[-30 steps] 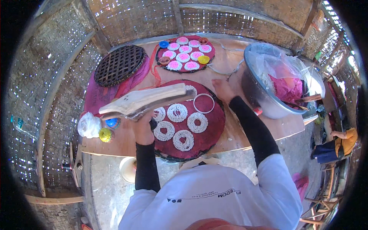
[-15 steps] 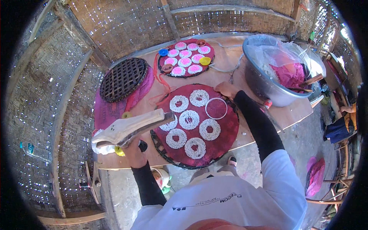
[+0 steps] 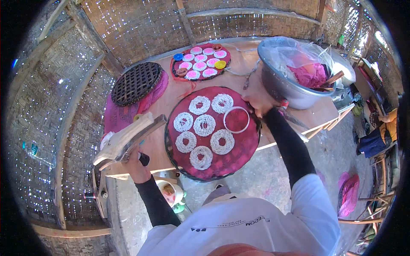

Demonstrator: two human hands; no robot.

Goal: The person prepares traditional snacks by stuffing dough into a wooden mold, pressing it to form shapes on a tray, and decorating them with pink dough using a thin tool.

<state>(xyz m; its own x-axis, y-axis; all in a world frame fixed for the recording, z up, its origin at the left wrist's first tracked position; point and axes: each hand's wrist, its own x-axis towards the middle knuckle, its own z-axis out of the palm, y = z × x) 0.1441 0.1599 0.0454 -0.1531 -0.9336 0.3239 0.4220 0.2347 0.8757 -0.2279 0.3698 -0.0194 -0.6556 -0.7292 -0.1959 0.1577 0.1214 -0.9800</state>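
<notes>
My left hand [image 3: 136,165] is closed round a wooden hand press [image 3: 124,138] made of two long pieces, raised above the table's front left. Its fingers are partly hidden behind the wood. A large round tray [image 3: 213,167] covered in red cloth lies in front of me, its lower edge overhanging the table. Several white stringy rings [image 3: 204,125] rest on the cloth. To their right is a thin white hoop [image 3: 227,126], lying flat with bare cloth inside. My right hand [image 3: 259,105] grips the tray's right rim, beside the hoop.
A smaller tray [image 3: 211,80] at the back bears pink-and-white rounds and coloured cups. A dark woven lattice tray [image 3: 136,84] lies on pink cloth at left. At right stands a large metal basin [image 3: 284,87] with pink stuff and plastic. Below the table is a white bucket [image 3: 164,184].
The large tray has turned clockwise, carrying rings and hoop round with it, and my right hand has moved along with its rim. The press in my left hand has shifted slightly left. The view has moved too.
</notes>
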